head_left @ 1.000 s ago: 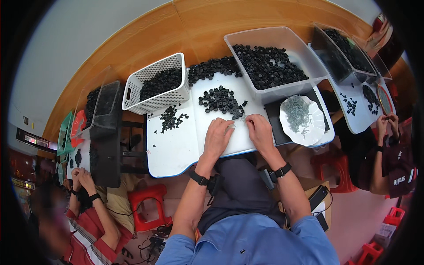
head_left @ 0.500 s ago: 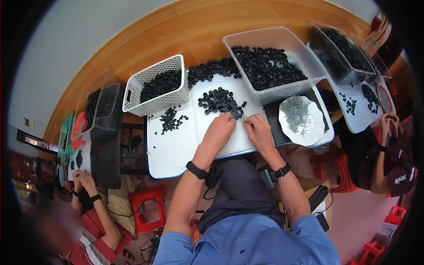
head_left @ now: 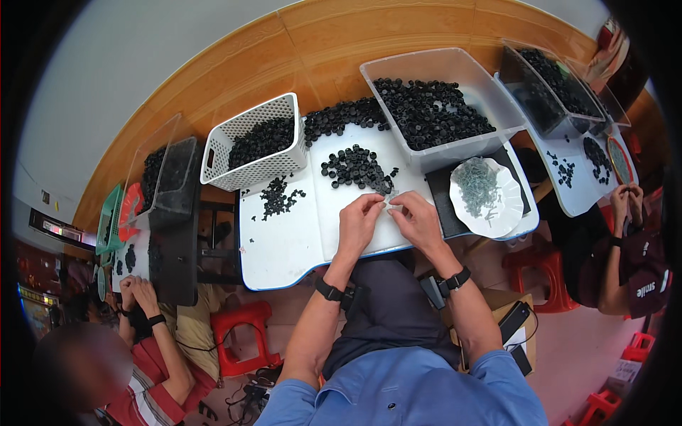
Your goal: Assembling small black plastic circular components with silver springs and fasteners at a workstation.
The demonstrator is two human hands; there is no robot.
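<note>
Smooth white tabletop [head_left: 284,241] — ridged black caps [head_left: 355,167]

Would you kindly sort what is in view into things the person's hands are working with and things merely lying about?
In use:
left hand and right hand, pinching a small part
pile of black caps
white dish of small grey parts
white tray

Lying about:
white basket
red stool

Two clear plastic bins [head_left: 455,78] [head_left: 547,92] and one white perforated basket [head_left: 256,142] hold black caps. One white plate [head_left: 508,206] holds small grey parts. Two red stools [head_left: 238,337] [head_left: 540,270] stand below.
</note>
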